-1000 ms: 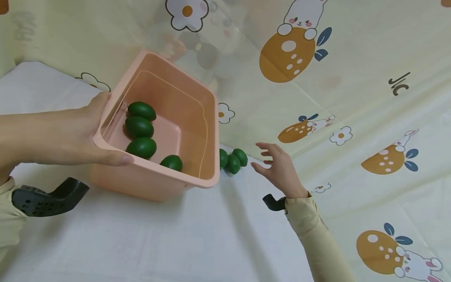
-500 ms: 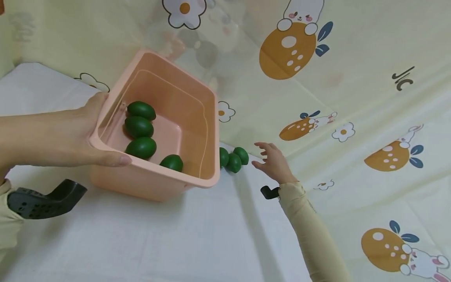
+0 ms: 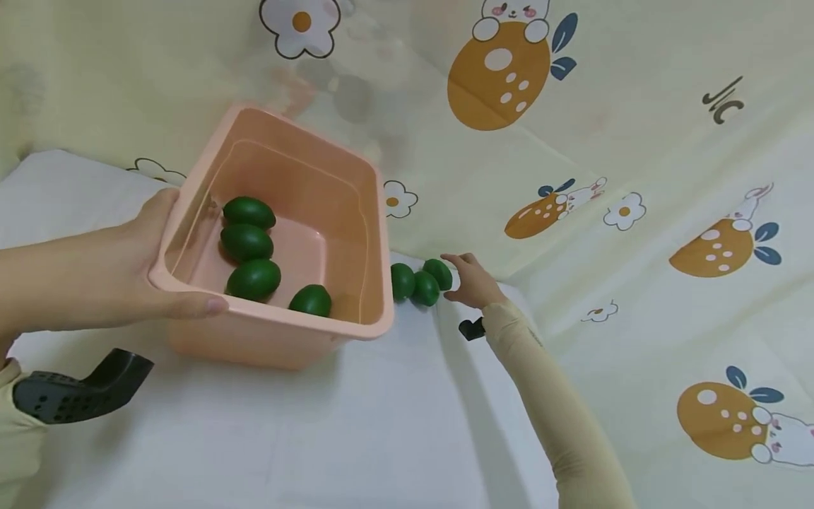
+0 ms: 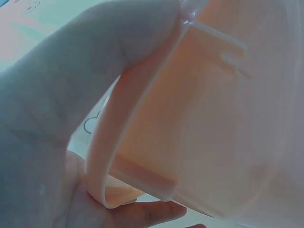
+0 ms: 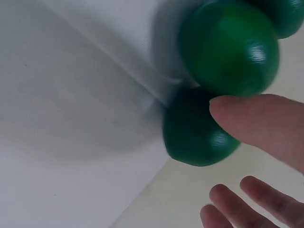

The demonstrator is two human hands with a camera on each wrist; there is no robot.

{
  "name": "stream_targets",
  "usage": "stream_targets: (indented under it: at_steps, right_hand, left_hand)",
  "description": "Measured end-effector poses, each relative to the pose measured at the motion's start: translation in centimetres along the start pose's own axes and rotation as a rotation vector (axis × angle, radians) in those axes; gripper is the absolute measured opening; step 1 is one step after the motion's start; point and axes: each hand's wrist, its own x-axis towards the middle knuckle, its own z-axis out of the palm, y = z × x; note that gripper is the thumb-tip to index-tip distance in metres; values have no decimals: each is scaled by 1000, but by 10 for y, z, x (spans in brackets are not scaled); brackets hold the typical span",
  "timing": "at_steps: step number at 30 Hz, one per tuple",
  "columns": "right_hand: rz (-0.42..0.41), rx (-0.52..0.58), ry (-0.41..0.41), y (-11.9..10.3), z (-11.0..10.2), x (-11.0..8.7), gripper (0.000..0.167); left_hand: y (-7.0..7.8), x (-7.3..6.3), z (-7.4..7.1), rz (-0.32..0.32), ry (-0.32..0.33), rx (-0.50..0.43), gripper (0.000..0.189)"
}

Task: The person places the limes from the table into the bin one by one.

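Since half a second ago, our right hand (image 3: pixel 473 280) has moved up to the outermost of three green lime-like fruits (image 3: pixel 425 288) on the white cloth (image 3: pixel 356 424); its thumb overlaps that fruit, fingers parted and relaxed. Beside them, our left hand (image 3: pixel 143 276) still grasps the rim of the tilted pink bin (image 3: pixel 254 343), four more fruits (image 3: pixel 253 280) inside.

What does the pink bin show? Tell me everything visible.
The pink bin looks like smooth plastic, with rounded corners, a flared rim and no lid. Its opening faces the head camera; whether its base rests on the white surface is unclear. The left hand grips the rim at its left side. Inside it, three dark-green oval items lie in a row, with a fourth apart.
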Motion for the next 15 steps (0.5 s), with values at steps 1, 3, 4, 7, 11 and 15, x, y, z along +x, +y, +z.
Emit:
stream_targets:
  at_steps: [1, 3, 4, 7, 11, 15]
  right_hand:
    - [-4, -3, -3, -1, 2, 3, 81]
    - [-14, -7, -10, -4, 5, 9, 81]
    - [-21, -11, -13, -4, 7, 12, 82]
    - [-28, -17, -23, -3, 12, 18, 83]
    - [-8, -11, -45, 3, 17, 20, 85]
    - [-8, 6, -62, 5, 20, 23, 88]
  left_hand:
    - [-2, -2, 0, -6, 7, 11, 119]
    - [-6, -5, 1, -10, 18, 18, 116]
    - [-7, -6, 1, -9, 22, 23, 115]
    - [-6, -9, 2, -6, 20, 21, 109]
    - [1, -10, 1, 3, 9, 19, 107]
    - [7, -11, 1, 6, 6, 17, 106]
